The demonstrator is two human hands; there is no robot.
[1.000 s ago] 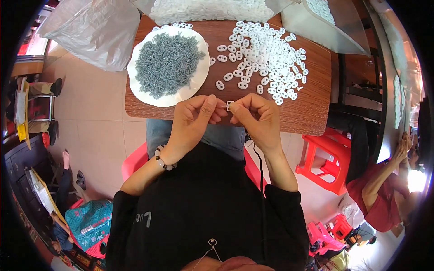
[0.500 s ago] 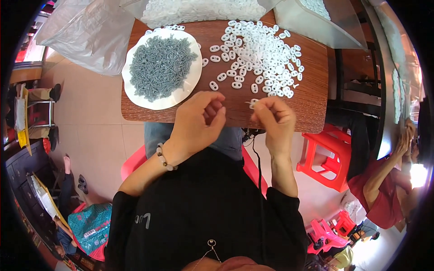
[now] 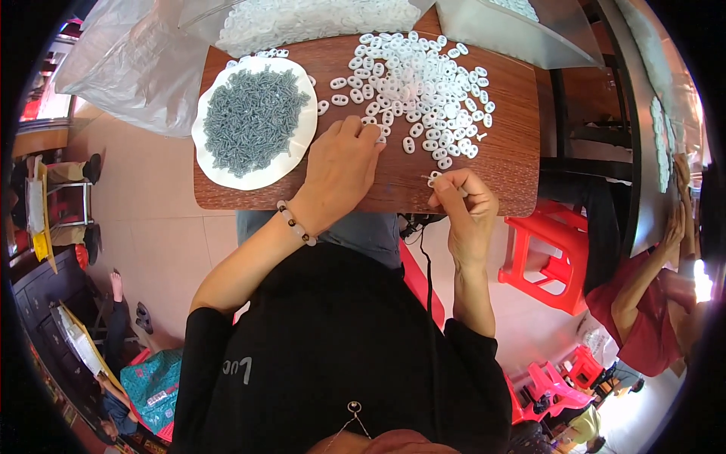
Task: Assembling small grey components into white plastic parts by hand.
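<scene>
A loose heap of small white oval plastic pieces with two holes [image 3: 435,91] lies on the brown wooden table. My left hand [image 3: 342,170], palm down with a beaded bracelet at the wrist, reaches to the heap's near left edge. Its bent fingers close at a white two-hole piece [image 3: 381,138]; the thumb is hidden. Above the table's front edge, my right hand [image 3: 470,208] pinches another white two-hole piece [image 3: 433,178] between thumb and forefinger. A thin short pin juts from its left side. Left of my left hand stands a white wavy-rimmed plate [image 3: 308,125] full of small grey pins [image 3: 253,121].
Clear bins of white pieces [image 3: 318,23] stand along the table's far edge. A translucent plastic bag [image 3: 125,72] hangs at the far left. Right of the table [image 3: 393,181] is a red stool [image 3: 548,253]. Another person's hands [image 3: 673,227] work at the right.
My left hand has moved forward from the table's front edge and turned palm down over the white pieces. My right hand still pinches its piece, nearly in place. The view has shifted slightly.
</scene>
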